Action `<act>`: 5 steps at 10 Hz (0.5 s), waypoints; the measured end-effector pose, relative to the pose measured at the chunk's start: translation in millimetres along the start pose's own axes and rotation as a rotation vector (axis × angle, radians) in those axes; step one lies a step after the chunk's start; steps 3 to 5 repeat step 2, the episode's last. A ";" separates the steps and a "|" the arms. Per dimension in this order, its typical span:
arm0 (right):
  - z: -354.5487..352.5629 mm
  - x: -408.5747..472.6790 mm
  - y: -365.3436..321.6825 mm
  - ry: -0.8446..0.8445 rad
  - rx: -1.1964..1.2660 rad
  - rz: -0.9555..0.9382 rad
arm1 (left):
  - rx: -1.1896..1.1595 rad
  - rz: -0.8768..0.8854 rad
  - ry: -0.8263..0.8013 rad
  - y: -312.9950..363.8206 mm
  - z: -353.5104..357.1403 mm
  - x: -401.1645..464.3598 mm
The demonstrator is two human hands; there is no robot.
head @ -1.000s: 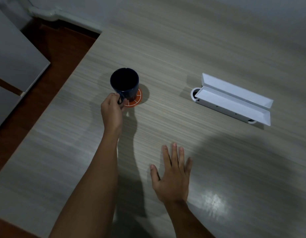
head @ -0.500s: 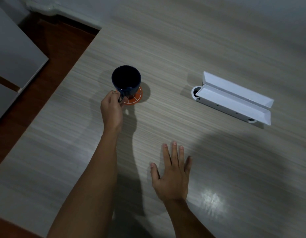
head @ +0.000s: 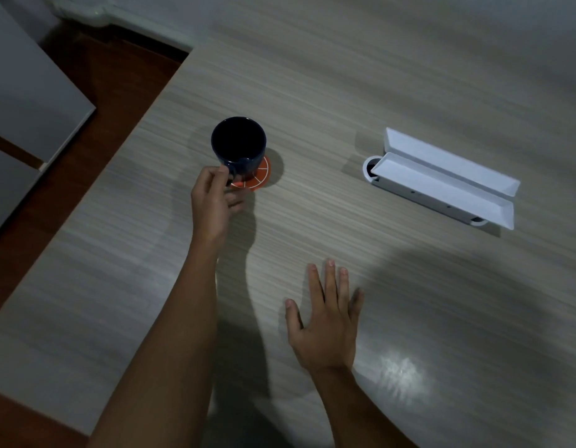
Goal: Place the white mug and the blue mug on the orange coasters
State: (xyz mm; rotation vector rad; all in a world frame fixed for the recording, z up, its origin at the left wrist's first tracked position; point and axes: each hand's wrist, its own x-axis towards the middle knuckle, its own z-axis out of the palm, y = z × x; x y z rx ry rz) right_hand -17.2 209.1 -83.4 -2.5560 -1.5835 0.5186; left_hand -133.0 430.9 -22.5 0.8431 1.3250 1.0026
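The blue mug (head: 238,144) stands upright on an orange coaster (head: 260,175) at the left middle of the table. My left hand (head: 213,205) is just in front of it. The thumb tip touches the mug's handle, while the other fingers are uncurled and lie apart from the handle near the coaster's front edge. My right hand (head: 325,318) rests flat on the table nearer to me, fingers spread, holding nothing. No white mug and no second coaster are in view.
A long white box (head: 442,184) with its lid open lies on the table (head: 345,92) to the right of the mug. The table's left edge runs diagonally; beyond it are brown floor and a grey cabinet (head: 28,101).
My left hand's fingers have uncurled from the mug's handle. The mug stays on the coaster. My right hand has not moved.
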 end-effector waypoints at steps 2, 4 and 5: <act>-5.3 -2.9 -1.3 0.023 0.005 -0.025 | -0.016 -0.015 -0.017 -5.5 -19.5 -51.9; -5.3 -2.9 -1.3 0.023 0.005 -0.025 | -0.016 -0.015 -0.017 -5.5 -19.5 -51.9; -5.3 -2.9 -1.3 0.023 0.005 -0.025 | -0.016 -0.015 -0.017 -5.5 -19.5 -51.9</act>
